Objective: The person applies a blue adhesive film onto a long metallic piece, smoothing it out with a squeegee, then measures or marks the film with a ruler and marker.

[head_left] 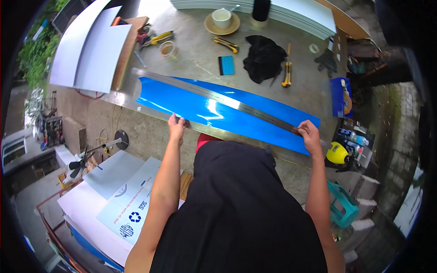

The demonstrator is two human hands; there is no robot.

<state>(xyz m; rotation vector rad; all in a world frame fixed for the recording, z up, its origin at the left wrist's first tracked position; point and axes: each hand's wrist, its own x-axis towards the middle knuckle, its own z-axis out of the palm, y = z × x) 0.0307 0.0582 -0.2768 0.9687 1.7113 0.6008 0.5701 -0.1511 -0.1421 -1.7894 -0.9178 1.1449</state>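
Note:
A long glossy blue sheet lies along the front edge of the metal-topped table. Across it, slanting from upper left to lower right, rests a long metal ruler. My right hand pinches the ruler's right end, over the right part of the sheet. At the sheet's near edge, left of my body, my left hand has its fingers closed on the border of the sheet. Beyond the sheet are a blue and black squeegee, a yellow cutter and a black cloth.
Farther back on the table are a cup on a saucer, another yellow cutter, pliers and tape rolls. White panels stand at the left. A blue bin is at the right edge; a teal stool stands lower right.

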